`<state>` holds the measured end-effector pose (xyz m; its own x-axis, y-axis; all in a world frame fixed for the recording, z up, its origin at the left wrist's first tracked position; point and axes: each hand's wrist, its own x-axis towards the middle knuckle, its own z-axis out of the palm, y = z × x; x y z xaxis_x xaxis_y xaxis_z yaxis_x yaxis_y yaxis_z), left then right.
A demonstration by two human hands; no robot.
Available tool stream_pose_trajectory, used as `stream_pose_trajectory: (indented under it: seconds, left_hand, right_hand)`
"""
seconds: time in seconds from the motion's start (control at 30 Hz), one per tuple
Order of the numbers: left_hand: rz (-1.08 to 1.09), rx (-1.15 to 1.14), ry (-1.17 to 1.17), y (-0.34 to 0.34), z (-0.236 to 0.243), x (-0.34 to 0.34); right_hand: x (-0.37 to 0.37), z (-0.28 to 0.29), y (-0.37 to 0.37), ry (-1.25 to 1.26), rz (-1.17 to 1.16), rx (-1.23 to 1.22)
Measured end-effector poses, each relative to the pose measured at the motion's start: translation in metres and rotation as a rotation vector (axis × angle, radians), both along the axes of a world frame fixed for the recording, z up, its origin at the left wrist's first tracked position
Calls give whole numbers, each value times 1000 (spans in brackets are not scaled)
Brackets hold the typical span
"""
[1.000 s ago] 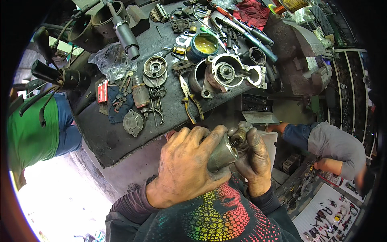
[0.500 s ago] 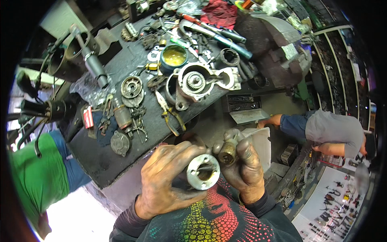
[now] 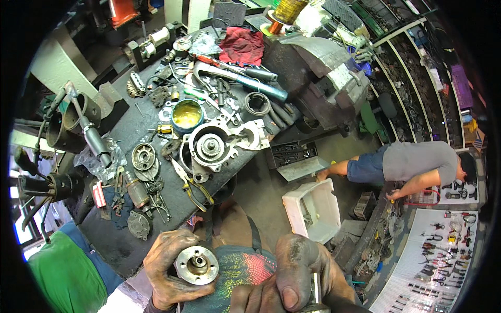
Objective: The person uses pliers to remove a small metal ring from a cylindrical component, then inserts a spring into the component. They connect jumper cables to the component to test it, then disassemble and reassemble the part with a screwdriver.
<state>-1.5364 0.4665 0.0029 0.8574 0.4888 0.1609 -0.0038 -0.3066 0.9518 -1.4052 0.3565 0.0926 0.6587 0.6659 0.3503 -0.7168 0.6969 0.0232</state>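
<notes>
Head view: we observe the left hand [image 3: 168,267] with its fingers closed around a metal cylinder [image 3: 197,265], whose drilled end face is turned toward the camera. To the right of those fingers, the right hand [image 3: 305,267] has its fingers bent about a metal piece [image 3: 316,307] (partly hidden, so we cannot tell its full shape). Beyond the left fingers, on the desk [image 3: 117,128], we locate a round cover [image 3: 139,225], pliers [image 3: 184,180] and a gear housing [image 3: 228,138]. Beyond the right fingers stands a white bin [image 3: 295,218].
</notes>
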Motion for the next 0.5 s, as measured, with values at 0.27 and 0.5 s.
stream_pose_trajectory:
  seconds: [0.27, 0.5]
  left_hand:
    - [-13, 23, -40, -1, -3, -1]
    - [-14, 54, -16, 0, 0, -2]
  right_hand:
    - [-18, 6, -8, 132, 0, -31]
    - [-22, -12, -18, 30, 60, -35]
